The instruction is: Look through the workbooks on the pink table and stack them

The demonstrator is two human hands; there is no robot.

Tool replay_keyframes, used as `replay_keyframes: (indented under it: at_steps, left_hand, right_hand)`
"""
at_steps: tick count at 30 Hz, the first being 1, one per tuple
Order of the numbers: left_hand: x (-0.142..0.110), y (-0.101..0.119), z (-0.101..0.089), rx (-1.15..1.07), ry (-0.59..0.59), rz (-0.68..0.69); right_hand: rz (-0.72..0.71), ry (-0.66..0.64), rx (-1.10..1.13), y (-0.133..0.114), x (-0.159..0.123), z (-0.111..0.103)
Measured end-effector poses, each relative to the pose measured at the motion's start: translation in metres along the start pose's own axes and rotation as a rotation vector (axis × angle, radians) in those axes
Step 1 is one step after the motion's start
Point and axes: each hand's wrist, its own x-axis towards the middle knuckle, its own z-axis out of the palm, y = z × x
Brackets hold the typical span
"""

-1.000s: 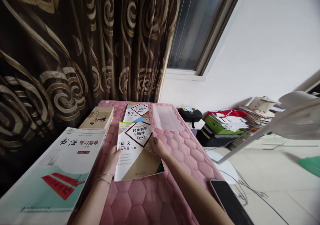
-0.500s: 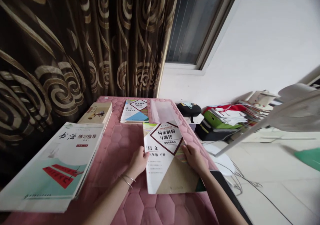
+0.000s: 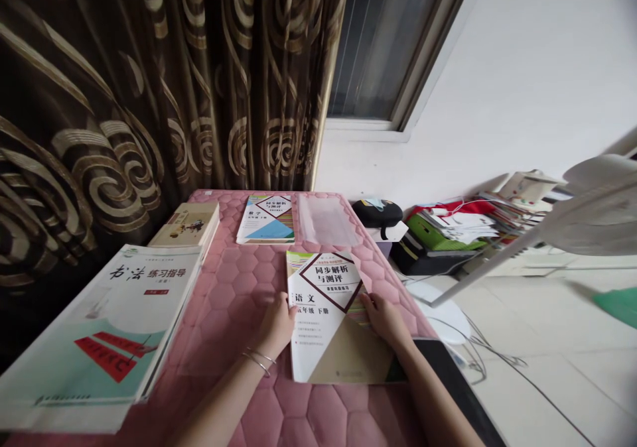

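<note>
Between my two hands is a workbook (image 3: 331, 331) with a white and tan cover, a dark diamond outline and Chinese print, low over the pink quilted cover (image 3: 239, 288). My left hand (image 3: 277, 321), with thin bangles at the wrist, grips its left edge, thumb on top. My right hand (image 3: 384, 318) holds the right edge in the same way; the fingers beneath are hidden. Farther back lies a similar workbook (image 3: 266, 220) with a blue patch, beside a translucent plastic sheet (image 3: 327, 220). A fainter clear sheet (image 3: 213, 347) lies left of my left hand.
At the left stands a stack of books (image 3: 114, 321) topped by a calligraphy workbook, with a thick tan pile (image 3: 186, 225) behind it. A patterned curtain (image 3: 199, 89) hangs at the back. On the right are a black case (image 3: 377, 213), heaped papers (image 3: 455, 225), a white fan (image 3: 592, 201) and cables (image 3: 490, 354).
The workbook in my hands has its far edge slightly lower, uncovering more of the translucent sheet behind it. Both hands keep their hold. The view has shifted slightly.
</note>
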Motion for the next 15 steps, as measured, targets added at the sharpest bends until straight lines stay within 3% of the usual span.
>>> replay_keyframes:
  at_steps: [6, 15]
  left_hand:
    - [0.002, 0.001, -0.006, 0.026, 0.009, 0.033]
    - [0.004, -0.011, -0.001, 0.025, 0.037, 0.070]
  right_hand:
    - [-0.029, 0.021, -0.017, -0.007, 0.008, -0.003]
    - [0.019, 0.046, 0.169, 0.007, 0.007, 0.005]
